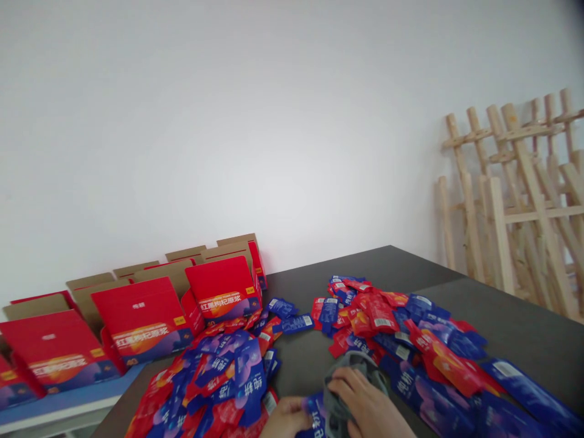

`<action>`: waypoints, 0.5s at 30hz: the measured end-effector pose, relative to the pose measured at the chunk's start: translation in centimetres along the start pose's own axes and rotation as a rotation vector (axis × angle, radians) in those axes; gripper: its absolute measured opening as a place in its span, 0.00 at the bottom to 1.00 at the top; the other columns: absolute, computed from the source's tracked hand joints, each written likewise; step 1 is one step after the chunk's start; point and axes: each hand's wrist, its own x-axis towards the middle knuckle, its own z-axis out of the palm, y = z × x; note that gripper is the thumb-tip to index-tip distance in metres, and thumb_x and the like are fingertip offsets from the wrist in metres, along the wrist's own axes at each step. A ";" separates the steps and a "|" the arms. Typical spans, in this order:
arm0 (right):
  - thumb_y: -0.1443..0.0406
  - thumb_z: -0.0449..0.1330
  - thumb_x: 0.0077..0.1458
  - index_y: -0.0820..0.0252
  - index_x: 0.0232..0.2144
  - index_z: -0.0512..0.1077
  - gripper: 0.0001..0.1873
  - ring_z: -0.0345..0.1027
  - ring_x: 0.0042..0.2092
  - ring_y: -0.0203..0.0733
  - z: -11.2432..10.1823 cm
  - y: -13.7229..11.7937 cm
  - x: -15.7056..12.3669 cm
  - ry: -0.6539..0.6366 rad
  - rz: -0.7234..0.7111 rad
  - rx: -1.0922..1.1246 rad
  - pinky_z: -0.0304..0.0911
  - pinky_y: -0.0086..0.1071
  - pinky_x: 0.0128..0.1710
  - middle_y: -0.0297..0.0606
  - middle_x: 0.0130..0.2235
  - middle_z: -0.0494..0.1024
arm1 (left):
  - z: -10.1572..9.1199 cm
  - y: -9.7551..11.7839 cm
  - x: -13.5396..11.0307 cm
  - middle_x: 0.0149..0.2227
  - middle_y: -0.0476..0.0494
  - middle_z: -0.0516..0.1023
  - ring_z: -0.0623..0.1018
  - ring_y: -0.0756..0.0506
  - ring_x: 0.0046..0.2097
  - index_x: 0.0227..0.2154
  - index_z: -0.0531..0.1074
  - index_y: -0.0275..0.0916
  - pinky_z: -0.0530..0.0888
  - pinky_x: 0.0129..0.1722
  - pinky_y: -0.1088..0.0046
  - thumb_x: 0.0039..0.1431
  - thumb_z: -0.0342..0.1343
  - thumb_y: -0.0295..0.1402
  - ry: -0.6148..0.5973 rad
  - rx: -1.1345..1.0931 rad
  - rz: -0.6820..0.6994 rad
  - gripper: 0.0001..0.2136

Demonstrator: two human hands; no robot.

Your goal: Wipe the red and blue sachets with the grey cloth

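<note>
The person's left hand (288, 418) pinches a flat, glossy blue printed sachet (316, 409) low over the dark grey counter (296, 362); the right hand (365, 398), beside it, grips a crumpled grey cloth (334, 406) against or just beside the sachet. Loose red-and-blue sachets (223, 377) lie heaped on both sides. Beyond the left heap stand open red printed cardboard boxes (223, 289); farther right, pale wooden frames (524, 201) lean near the white wall (292, 121).

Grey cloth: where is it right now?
In the head view, the grey cloth is at the bottom, just right of centre, in the right hand, beside the blue sachet held by the left hand.
</note>
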 end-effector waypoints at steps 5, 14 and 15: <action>0.77 0.52 0.37 0.53 0.47 0.73 0.33 0.65 0.52 0.49 1.4 -1.4 0.6 -0.037 -0.042 -0.081 0.63 0.38 0.51 0.37 0.53 0.73 | 1.1 0.7 -0.4 0.20 0.53 0.67 0.61 0.51 0.25 0.16 0.73 0.39 0.57 0.31 0.74 0.33 0.59 0.36 0.006 0.040 0.029 0.06; 0.75 0.54 0.44 0.59 0.47 0.74 0.26 0.68 0.48 0.50 3.6 1.9 -1.0 0.119 0.061 -0.234 0.67 0.33 0.40 0.45 0.48 0.75 | 0.5 -1.7 1.2 0.17 0.52 0.65 0.59 0.52 0.21 0.20 0.73 0.39 0.52 0.24 0.75 0.31 0.54 0.39 0.201 -0.054 -0.042 0.11; 0.73 0.56 0.44 0.59 0.46 0.74 0.24 0.69 0.47 0.50 4.4 2.0 -1.0 0.137 0.011 -0.264 0.68 0.33 0.37 0.45 0.47 0.75 | 0.5 -2.0 1.4 0.17 0.53 0.64 0.58 0.52 0.20 0.20 0.72 0.39 0.51 0.24 0.75 0.31 0.54 0.40 0.207 -0.058 -0.038 0.11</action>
